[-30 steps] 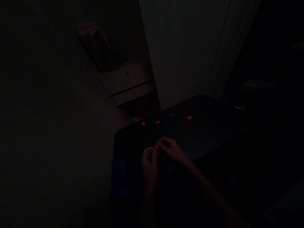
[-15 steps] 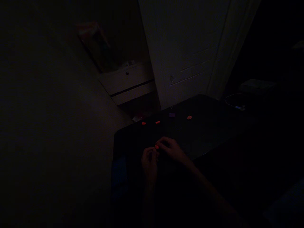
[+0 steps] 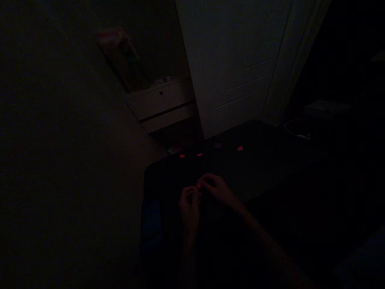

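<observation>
The scene is very dark. Between the fingertips of both hands is a small orange-red piece [image 3: 198, 186]; its kind is too small and dim to make out. My left hand [image 3: 190, 200] pinches it from the left, with thumb and fingers curled together. From the right, my right hand [image 3: 215, 186] grips it with thumb and forefinger. Farther back on the dark table [image 3: 249, 172] lie a small orange-red lump [image 3: 182, 156], a short orange-red bar [image 3: 199, 155], a dark purple block [image 3: 218, 145] and a paler orange-red lump [image 3: 240, 149].
A dark blue flat object [image 3: 151, 220] lies at the table's left edge. Beyond the table stand a white drawer unit [image 3: 162, 100] and a pale door [image 3: 234, 68]. A thin white cable [image 3: 288, 127] curves at the right.
The picture has grown dimmer. Both hands hold nearly the same place and the small orange-red piece stays between their fingertips.
</observation>
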Motion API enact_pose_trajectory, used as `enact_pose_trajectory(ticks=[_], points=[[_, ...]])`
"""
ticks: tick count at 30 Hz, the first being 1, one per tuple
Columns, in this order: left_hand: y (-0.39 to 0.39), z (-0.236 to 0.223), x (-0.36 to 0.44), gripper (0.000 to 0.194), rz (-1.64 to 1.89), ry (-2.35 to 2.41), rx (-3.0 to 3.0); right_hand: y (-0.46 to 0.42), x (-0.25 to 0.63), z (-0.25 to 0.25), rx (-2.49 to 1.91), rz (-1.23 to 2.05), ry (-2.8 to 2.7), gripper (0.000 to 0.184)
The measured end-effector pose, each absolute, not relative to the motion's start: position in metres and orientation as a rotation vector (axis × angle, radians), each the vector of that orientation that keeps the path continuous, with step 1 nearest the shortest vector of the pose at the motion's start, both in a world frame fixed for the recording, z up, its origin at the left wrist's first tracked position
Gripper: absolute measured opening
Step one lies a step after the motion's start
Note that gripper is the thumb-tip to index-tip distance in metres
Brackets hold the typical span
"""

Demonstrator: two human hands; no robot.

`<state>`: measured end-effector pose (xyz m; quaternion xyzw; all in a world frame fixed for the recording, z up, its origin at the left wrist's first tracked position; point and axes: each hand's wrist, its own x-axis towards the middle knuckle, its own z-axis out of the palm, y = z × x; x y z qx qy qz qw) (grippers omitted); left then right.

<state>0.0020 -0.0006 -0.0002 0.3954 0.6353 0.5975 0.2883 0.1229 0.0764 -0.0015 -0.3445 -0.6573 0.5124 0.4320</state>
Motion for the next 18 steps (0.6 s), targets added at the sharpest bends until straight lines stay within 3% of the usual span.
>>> enact_pose_trajectory(ticks=[18], points=[[-0.0005, -0.0004, 0.0019, 0.028, 1.593, 1.689, 1.056, 0.0768, 0.1229, -0.0023, -0.841, 1.281, -1.638, 0.016]])
